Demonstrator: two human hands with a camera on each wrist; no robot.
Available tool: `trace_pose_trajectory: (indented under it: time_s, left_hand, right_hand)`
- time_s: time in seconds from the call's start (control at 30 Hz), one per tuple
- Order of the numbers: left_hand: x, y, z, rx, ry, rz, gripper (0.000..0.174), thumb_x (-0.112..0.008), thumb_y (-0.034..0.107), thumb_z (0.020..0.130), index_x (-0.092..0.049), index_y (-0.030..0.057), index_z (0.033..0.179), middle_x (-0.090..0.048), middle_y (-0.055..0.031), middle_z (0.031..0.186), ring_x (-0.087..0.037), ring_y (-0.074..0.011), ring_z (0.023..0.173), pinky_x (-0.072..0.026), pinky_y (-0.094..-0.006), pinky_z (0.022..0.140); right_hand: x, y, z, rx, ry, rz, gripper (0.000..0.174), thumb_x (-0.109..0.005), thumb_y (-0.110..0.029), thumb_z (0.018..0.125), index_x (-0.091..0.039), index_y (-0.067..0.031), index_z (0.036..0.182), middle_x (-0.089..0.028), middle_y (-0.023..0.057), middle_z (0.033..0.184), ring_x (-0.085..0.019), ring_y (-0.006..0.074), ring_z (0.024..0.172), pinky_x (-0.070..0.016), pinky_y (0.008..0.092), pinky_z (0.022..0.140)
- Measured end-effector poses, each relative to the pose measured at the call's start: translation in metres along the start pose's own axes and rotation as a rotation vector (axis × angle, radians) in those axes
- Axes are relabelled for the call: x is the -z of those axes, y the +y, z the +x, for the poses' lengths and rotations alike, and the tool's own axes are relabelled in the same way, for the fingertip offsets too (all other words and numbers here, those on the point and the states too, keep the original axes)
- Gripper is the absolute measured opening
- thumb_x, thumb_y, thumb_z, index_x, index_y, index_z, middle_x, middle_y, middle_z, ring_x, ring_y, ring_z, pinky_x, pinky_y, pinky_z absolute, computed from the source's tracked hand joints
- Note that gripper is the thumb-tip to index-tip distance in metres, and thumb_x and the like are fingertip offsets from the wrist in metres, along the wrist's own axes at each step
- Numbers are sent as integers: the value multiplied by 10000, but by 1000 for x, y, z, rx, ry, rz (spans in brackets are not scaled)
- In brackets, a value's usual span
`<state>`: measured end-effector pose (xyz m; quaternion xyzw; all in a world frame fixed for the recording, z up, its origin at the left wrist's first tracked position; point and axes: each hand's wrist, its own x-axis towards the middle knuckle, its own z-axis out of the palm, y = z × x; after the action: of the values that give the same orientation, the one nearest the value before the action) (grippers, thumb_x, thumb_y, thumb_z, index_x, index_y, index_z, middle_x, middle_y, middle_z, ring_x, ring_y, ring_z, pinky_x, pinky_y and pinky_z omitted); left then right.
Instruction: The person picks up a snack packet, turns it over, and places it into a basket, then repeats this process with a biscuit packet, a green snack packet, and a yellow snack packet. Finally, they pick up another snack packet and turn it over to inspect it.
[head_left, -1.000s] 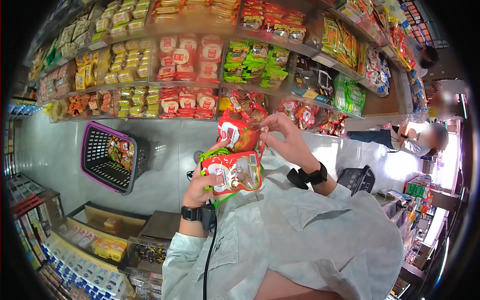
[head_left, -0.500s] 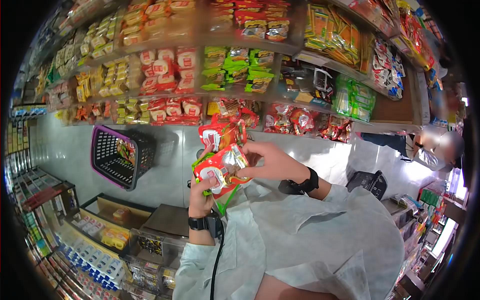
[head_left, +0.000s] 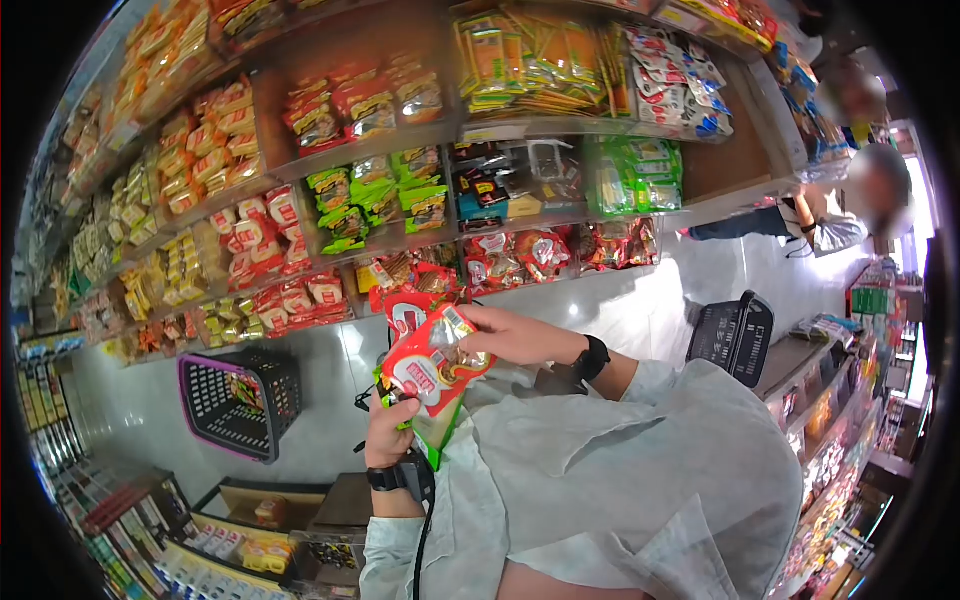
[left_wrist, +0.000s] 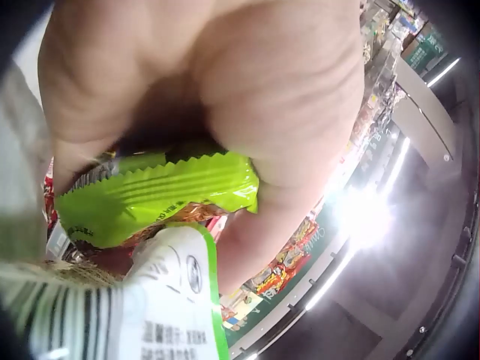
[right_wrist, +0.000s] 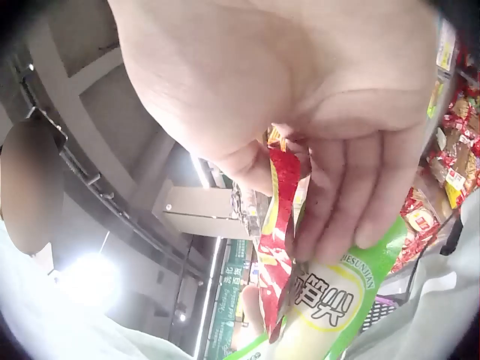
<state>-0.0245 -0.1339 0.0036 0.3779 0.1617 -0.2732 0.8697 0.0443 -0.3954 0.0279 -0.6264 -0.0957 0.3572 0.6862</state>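
My left hand (head_left: pixel 388 432) grips a bundle of snack packets in front of my shirt. On top is a red packet (head_left: pixel 435 365) with a clear window, its near edge under my left thumb. My right hand (head_left: pixel 520 335) pinches the far right end of that packet; the right wrist view shows its red edge (right_wrist: pixel 277 232) between thumb and fingers. Another red packet (head_left: pixel 405 312) sticks out behind it. In the left wrist view, a bright green packet (left_wrist: pixel 165 195) lies inside the grip, beside a white packet with a green border (left_wrist: pixel 176 285).
Shelf bins full of bagged snacks (head_left: pixel 370 195) run along the far side. A black basket with a purple rim (head_left: pixel 186 400) stands on the floor at left, with packets inside. Another dark basket (head_left: pixel 735 335) is at right. A person (head_left: pixel 835 225) stands beyond it.
My right hand has gone from the rear red packet to the front one and now pinches its end. The front packet has tilted steeper. The head view has swung right along the shelves.
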Motion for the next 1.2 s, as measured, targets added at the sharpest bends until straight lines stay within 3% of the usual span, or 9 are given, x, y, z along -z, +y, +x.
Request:
trace_pose_trajectory:
  time_s: [0.2,0.4,0.5,0.6,0.7,0.9,0.97,1.1,1.2]
  left_hand:
    - [-5,5,10,155,-4,235,739,-794,-13,699,-500,5,1376,-650,-100,1248,-642,-234,1116,-497,-373,994]
    - [10,14,12,226,-77,280,723,-711,-57,694,-498,-4,1383,-640,-109,1274,-633,-244,1136,-479,-367,1016]
    - [14,19,8,221,-94,260,800,-675,-70,670,-462,-16,1439,-610,-130,1320,-609,-258,1184,-452,-367,1052]
    - [13,33,6,245,-186,218,865,-656,-66,662,-418,-16,1492,-577,-139,1359,-580,-254,1227,-423,-346,1079]
    - [21,40,4,275,-207,197,836,-654,-73,680,-432,-4,1483,-581,-120,1354,-574,-232,1228,-418,-326,1072]
    - [29,45,-2,271,-175,250,843,-647,-65,669,-436,2,1483,-569,-114,1371,-558,-234,1249,-399,-326,1089]
    - [23,47,-5,269,-155,262,846,-642,-62,665,-437,3,1483,-570,-112,1369,-557,-233,1249,-396,-325,1091]
    - [19,49,-6,250,-134,254,846,-627,-62,664,-435,5,1486,-574,-108,1351,-561,-230,1238,-404,-322,1080]
    - [8,52,-8,224,-100,261,853,-630,-62,661,-432,7,1488,-578,-108,1345,-563,-230,1236,-410,-322,1074]
  right_hand:
    - [6,23,-10,-110,56,273,383,-555,-170,1003,-533,-28,1358,-634,26,1182,-584,89,1065,-476,271,941]
    - [-12,7,-25,-179,138,400,524,-579,-143,960,-431,-71,1458,-631,48,1212,-629,179,1132,-575,407,873]
    - [-8,21,-28,-123,246,462,588,-545,-129,964,-350,-117,1519,-613,55,1246,-646,186,1078,-613,395,748]
    - [8,37,-35,-150,536,604,576,-553,-128,961,-368,-122,1507,-611,52,1235,-647,183,1052,-595,379,794]
    - [30,83,-39,-154,823,774,451,-600,-159,929,-479,-105,1360,-632,58,1181,-652,199,1027,-579,363,807]
    - [78,245,-16,-341,1035,1009,281,-626,-169,930,-574,-118,1202,-645,58,1093,-649,212,970,-570,349,806]
    - [108,334,2,-223,884,686,213,-629,-164,931,-589,-117,1136,-650,57,1044,-655,215,924,-577,349,788]
    - [123,291,36,-317,1028,1115,125,-620,-170,948,-594,-117,1059,-653,53,954,-659,213,835,-593,355,725]
    - [138,285,55,-419,1036,1000,216,-629,-235,949,-576,-108,1115,-617,69,1005,-654,223,857,-595,340,715]
